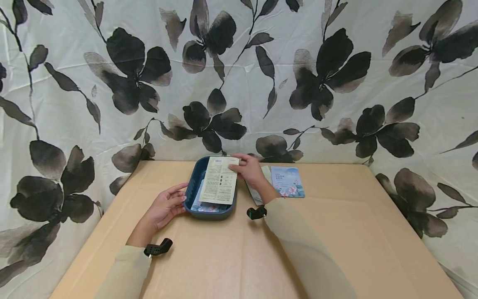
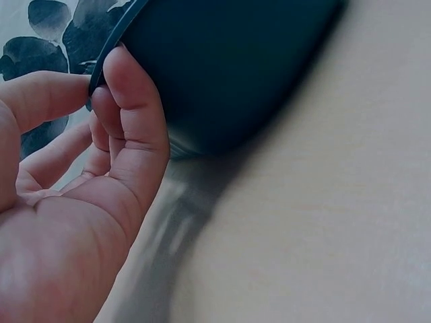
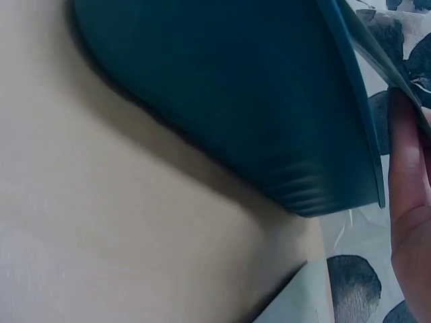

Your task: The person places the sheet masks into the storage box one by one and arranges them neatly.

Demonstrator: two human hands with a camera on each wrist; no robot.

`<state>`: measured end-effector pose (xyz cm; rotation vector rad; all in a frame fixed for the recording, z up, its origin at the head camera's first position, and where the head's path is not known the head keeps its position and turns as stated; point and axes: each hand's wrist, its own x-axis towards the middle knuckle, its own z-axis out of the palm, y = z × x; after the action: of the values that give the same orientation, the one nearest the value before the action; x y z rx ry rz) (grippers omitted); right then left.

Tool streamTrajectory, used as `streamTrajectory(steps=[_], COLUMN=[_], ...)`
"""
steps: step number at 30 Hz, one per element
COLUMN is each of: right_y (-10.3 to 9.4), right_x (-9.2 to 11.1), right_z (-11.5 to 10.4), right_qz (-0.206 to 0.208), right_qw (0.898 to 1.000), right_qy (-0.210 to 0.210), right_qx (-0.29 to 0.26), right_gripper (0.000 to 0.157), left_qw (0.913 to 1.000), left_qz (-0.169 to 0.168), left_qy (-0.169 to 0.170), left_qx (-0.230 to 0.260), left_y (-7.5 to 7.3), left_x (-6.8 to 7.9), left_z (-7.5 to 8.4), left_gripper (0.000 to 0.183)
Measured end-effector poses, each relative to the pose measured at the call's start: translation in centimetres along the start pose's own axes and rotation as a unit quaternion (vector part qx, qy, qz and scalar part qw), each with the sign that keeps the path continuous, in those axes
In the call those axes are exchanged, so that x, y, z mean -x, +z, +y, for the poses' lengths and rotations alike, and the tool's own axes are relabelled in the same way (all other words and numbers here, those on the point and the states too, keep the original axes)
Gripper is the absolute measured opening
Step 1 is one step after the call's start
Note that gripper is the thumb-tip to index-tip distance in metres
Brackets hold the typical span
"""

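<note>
Pinching printed packet (image 1: 218,182) in right hand (image 1: 254,173), packet held over dark blue bin (image 1: 209,216), left hand (image 1: 166,208) gripping bin's left rim, floral packet (image 1: 199,206) lying inside, light blue packet (image 1: 288,182) on table (image 1: 336,232) to the right.

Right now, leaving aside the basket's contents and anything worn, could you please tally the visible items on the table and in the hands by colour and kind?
Blue basket: 1
Cream printed packet: 1
Blue floral packet: 1
Pale packet, partly hidden: 1
Total: 4

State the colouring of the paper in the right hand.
The paper is pale cream with dark print, clearest in the head view.
</note>
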<state>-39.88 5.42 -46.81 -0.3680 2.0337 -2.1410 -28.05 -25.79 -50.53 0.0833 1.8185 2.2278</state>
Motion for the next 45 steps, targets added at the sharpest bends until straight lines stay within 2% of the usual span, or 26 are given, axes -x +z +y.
streamTrajectory(steps=[7, 11, 16, 30, 35, 40, 45], right_y=[1.0, 1.5, 1.9, 2.5, 2.5, 2.6, 2.9], right_x=[-0.3, -0.1, 0.2, 0.1, 0.0, 0.2, 0.5], right_z=[-0.3, -0.3, -0.5, -0.9, -1.0, -1.8, -2.5], right_qz=[-0.001, -0.017, -0.042, -0.038, -0.029, -0.022, -0.017], right_qw=[0.999, 0.997, 0.99, 0.964, 0.951, 0.942, 0.926], right_qy=[0.013, 0.001, -0.015, -0.037, -0.051, -0.033, -0.01], right_qx=[0.043, 0.08, 0.135, 0.259, 0.303, 0.332, 0.376], right_gripper=[0.049, 0.05, 0.044, 0.037, 0.034, 0.032, 0.034], left_qw=[0.9998, 0.9998, 1.0, 1.0, 0.9999, 0.9999, 0.9999], left_qz=[0.005, 0.005, 0.006, 0.003, 0.008, 0.011, 0.009], left_qy=[-0.004, -0.004, 0.0, -0.002, -0.007, -0.01, -0.007], left_qx=[-0.018, -0.019, -0.005, 0.003, -0.004, -0.009, -0.008], left_y=[0.1, 0.1, 0.0, 0.0, -0.1, 0.0, 0.1], left_x=[-0.1, -0.2, -0.2, -0.1, -0.1, 0.0, 0.0], left_z=[0.2, 0.2, 0.1, 0.0, 0.0, 0.1, 0.1], left_gripper=[0.062, 0.062, 0.063, 0.064, 0.064, 0.064, 0.064])
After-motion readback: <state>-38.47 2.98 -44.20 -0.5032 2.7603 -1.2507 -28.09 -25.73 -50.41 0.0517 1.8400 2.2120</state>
